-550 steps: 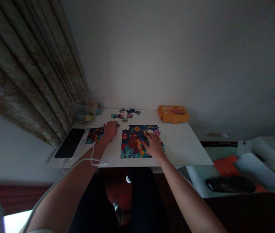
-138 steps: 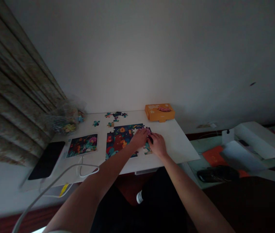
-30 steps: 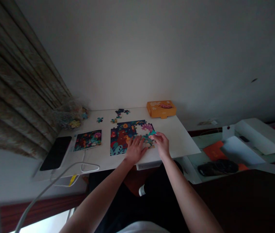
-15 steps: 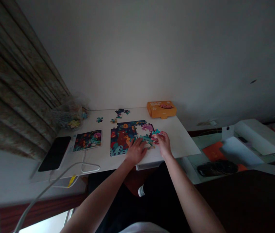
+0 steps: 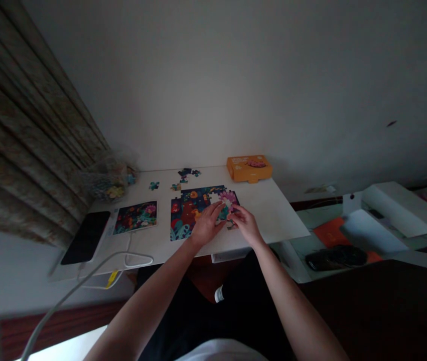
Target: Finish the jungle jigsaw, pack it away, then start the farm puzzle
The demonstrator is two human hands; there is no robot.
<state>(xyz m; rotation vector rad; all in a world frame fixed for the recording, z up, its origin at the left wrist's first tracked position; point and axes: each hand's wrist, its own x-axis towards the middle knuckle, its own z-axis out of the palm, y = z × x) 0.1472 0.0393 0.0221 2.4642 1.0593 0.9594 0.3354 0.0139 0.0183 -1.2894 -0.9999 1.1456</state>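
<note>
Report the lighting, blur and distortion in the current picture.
Head view: dim overall, with the wall lighter mid-frame and darker toward the upper right corner; head view: fine detail is soft, so how the right hand meets the puzzle is hard to make out; head view: wide-angle stretch makes the forearms loom large toward the bottom edge.

Puzzle (image 5: 183,215) mid-table (image 5: 281,215) near the front edge, left hand (image 5: 206,225) over its front part, right hand (image 5: 246,223) at its right side. Picture card (image 5: 136,218) to its left, phone (image 5: 86,238) further left, bag (image 5: 106,183) behind both in the back-left corner. Loose pieces (image 5: 184,173) behind the puzzle, box (image 5: 250,169) right of them at the back edge.
</note>
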